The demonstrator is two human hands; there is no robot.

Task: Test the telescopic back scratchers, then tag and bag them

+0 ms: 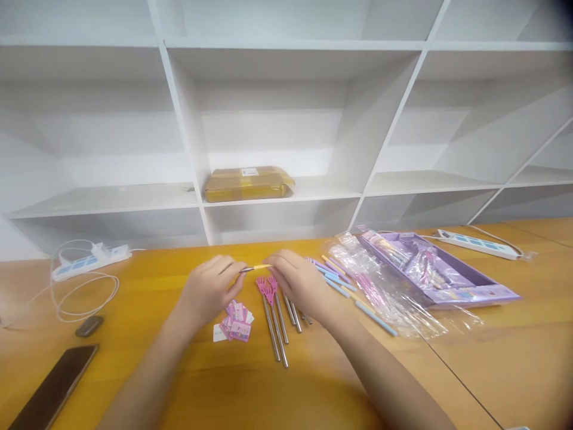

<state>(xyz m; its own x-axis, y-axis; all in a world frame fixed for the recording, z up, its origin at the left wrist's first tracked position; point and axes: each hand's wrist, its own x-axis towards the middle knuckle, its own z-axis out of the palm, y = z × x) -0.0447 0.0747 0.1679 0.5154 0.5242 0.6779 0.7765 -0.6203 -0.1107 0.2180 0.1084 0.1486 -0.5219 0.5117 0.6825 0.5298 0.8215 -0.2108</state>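
Above the middle of the table, both hands hold a thin yellow stick with a grey metal end (259, 267). My left hand (213, 282) pinches its metal end. The fingers of my right hand (299, 282) close around its yellow end and partly hide it. Just below lie pink hand-shaped back scratchers (269, 292) on slim metal rods. More metal rods (295, 316) lie partly under my right hand. A small pile of pink and white cards (237, 325) is below my left hand. Blue, purple and yellow sticks (335, 286) are scattered right of my right hand.
A purple box (474, 292) with wrapped items stands at the right, beside clear plastic bags (385, 298). Power strips (478, 243) lie along the back, with a white cable (114, 292) at left. A phone (54, 388) lies front left. A wrapped parcel (248, 184) sits on the shelf.
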